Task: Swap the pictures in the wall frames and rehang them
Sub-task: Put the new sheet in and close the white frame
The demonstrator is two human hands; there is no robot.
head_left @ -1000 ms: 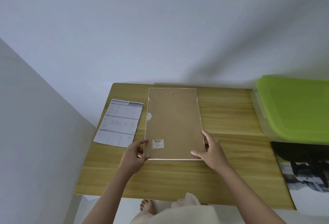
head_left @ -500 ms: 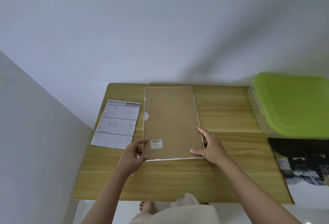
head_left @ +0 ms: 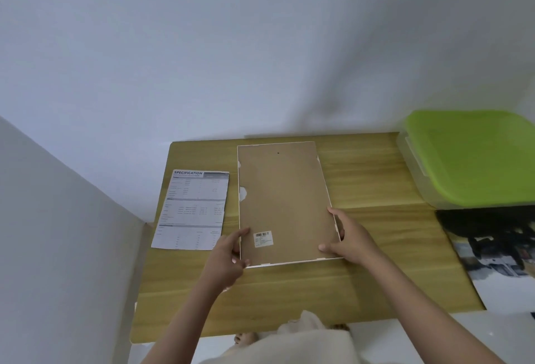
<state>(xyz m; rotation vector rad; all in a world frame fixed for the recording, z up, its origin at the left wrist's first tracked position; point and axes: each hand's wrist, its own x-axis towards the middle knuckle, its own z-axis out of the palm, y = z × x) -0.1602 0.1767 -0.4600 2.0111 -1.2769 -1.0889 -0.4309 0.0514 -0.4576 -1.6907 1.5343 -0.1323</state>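
Gripping face-down frame (head_left: 285,204) at near corners w/ left hand (head_left: 231,253) & right hand (head_left: 348,240), flat on worktop (head_left: 376,178), prob. to reach backing.

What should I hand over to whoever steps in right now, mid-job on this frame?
Left hand: grips the near left corner of the frame.
Right hand: grips the frame's near right edge, fingers curled around it.
Frame: face down on the wooden table, brown backing board up, barcode sticker near the left hand.
Specification sheet: flat on the table, left of the frame.
A dark print lies at the table's right edge, below the green-lidded box.
Done: frame is off the wall, back side up.
Left: open the backing, swap the picture, close it, rehang. No second frame is in view.
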